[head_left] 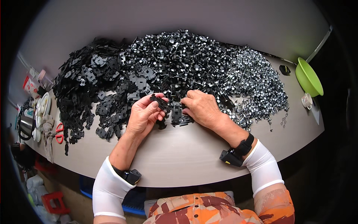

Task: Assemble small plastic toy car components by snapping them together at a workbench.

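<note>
Pinching between thumb and fingers, the left hand (143,114) holds a black plastic part (160,102) near the centre of the frame. The right hand (204,109), close beside, has bent fingers; whether they grip something, I cannot tell. Small silver pieces (257,72) lie heaped at the upper right of the frame.

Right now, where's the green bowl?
In the head view, the green bowl is at the table's far right end, just beyond the cup and to the right of the silver pieces.
</note>
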